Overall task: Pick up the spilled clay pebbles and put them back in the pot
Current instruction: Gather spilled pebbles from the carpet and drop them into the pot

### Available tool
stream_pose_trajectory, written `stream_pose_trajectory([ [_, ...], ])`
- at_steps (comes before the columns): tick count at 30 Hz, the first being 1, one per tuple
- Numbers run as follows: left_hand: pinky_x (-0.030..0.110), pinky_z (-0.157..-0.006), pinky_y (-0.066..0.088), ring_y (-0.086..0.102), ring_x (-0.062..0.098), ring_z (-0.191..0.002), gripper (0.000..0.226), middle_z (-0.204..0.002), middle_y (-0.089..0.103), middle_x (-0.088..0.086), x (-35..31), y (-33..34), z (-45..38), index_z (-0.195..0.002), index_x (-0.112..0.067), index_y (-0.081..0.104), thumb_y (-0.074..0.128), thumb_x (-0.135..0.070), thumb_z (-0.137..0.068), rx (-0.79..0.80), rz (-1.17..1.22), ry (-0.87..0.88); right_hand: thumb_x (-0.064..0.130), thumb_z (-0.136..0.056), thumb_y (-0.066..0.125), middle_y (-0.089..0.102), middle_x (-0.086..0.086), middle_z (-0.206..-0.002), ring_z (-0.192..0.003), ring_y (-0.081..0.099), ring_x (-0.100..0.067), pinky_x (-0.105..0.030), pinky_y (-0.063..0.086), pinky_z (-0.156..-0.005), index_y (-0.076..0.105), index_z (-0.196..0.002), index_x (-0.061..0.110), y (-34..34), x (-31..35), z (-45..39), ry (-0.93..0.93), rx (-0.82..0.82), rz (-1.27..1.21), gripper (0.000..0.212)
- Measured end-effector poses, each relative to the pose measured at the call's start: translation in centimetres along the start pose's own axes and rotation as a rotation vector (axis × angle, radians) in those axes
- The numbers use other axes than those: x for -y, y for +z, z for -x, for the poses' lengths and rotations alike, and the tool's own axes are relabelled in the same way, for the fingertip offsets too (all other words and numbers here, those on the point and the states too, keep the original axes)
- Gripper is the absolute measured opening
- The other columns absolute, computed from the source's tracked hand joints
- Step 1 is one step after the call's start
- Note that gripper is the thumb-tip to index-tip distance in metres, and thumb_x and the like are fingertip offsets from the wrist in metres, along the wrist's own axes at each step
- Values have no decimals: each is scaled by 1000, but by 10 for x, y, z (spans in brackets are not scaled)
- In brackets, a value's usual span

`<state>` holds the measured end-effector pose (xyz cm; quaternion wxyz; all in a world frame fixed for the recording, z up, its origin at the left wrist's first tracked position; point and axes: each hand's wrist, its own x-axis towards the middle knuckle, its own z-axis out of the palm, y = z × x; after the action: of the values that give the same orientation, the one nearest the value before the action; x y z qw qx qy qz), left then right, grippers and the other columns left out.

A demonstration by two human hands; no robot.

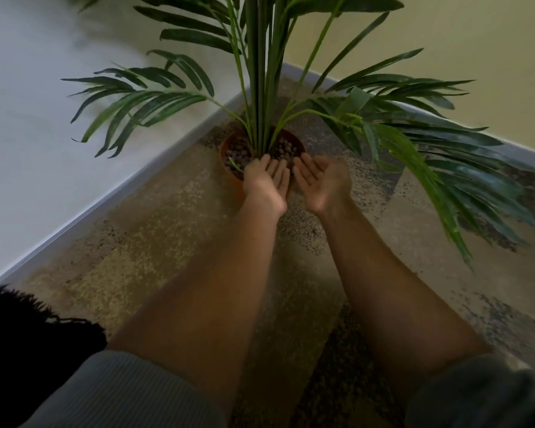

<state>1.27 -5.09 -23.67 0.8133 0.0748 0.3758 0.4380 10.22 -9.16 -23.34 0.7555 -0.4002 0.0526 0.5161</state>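
Note:
A terracotta pot [227,168] stands in the room's corner, filled with brown clay pebbles [283,148] around the stems of a green palm [260,88]. My left hand [266,180] is palm up at the pot's near rim, fingers straight and reaching over the pebbles. Beside it, my right hand [320,179] is also palm up with relaxed fingers, just right of the rim and slightly blurred. Neither palm visibly holds pebbles. No loose pebbles can be told apart from the speckled floor [300,230] below my wrists.
Palm fronds [439,168] spread low to the right and left of the pot. White walls with grey skirting [74,217] meet behind the pot. A dark fringed textile [28,335] lies at the lower left.

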Motion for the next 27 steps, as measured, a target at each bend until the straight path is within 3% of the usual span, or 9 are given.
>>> stream_pose_trajectory([
  [6, 28, -86, 51, 65, 15, -101, 37, -125, 64, 4, 31, -16, -9, -136, -14, 52, 39, -25, -103, 101, -459, -25, 6, -93, 40, 63, -11, -101, -84, 64, -20, -27, 55, -66, 58, -116, -1, -50, -6, -9, -46, -295, 201, 31],
  [9, 25, -84, 51, 63, 14, -107, 34, -124, 64, 2, 44, -25, -17, -132, -18, 57, 40, -21, -103, 90, -692, -15, 6, -95, 39, 59, -10, -91, -74, 57, -19, -30, 52, -67, 56, -105, 5, -73, -11, -14, -8, -369, 358, 20],
  [11, 25, -83, 50, 62, 15, -110, 32, -125, 64, 3, 54, -32, -23, -128, -18, 61, 46, -17, -100, 93, -803, -14, 5, -95, 39, 51, -7, -75, -64, 51, -17, -28, 45, -56, 53, -84, 8, -88, -14, -16, 13, -405, 510, 18],
  [15, 31, -95, 50, 60, 14, -112, 24, -127, 65, 0, 79, -43, -36, -97, -33, 69, 52, -16, -96, 80, -989, -4, 7, -95, 49, 50, 0, -71, -60, 49, -11, -24, 44, -57, 47, -69, 17, -117, -22, -23, 48, -385, 817, 28],
  [18, 26, -91, 46, 55, 9, -105, 28, -131, 61, -1, 93, -50, -47, -110, -28, 67, 49, -12, -96, 50, -1095, -24, 14, -96, 52, 49, 4, -67, -55, 47, -6, -19, 40, -49, 46, -66, 20, -132, -25, -26, 39, -413, 1029, 31],
  [20, 24, -82, 44, 54, 10, -103, 32, -132, 60, -1, 101, -56, -54, -118, -25, 63, 49, -7, -95, 32, -1179, -30, 15, -96, 52, 53, 2, -69, -57, 49, -7, -20, 38, -45, 54, -72, 15, -143, -28, -32, -5, -475, 1132, 24],
  [22, 26, -80, 45, 56, 15, -110, 38, -133, 59, -1, 107, -62, -59, -121, -25, 61, 53, -3, -91, 21, -1272, -55, 13, -95, 54, 64, -5, -85, -68, 58, -13, -23, 46, -50, 63, -94, 8, -147, -30, -34, -32, -513, 1160, 10],
  [24, 30, -88, 48, 55, 20, -118, 44, -135, 57, 0, 112, -68, -63, -124, -25, 59, 57, -1, -88, 13, -1364, -67, 13, -93, 56, 67, -11, -102, -84, 65, -20, -33, 58, -66, 62, -110, 5, -149, -32, -38, -29, -532, 1222, 20],
  [27, 30, -93, 46, 54, 22, -122, 54, -139, 53, 1, 121, -73, -67, -130, -26, 57, 64, -1, -83, 26, -1554, -5, 16, -92, 59, 60, -12, -119, -94, 62, -21, -33, 56, -82, 60, -116, 9, -148, -30, -44, -68, -536, 1309, 25],
])
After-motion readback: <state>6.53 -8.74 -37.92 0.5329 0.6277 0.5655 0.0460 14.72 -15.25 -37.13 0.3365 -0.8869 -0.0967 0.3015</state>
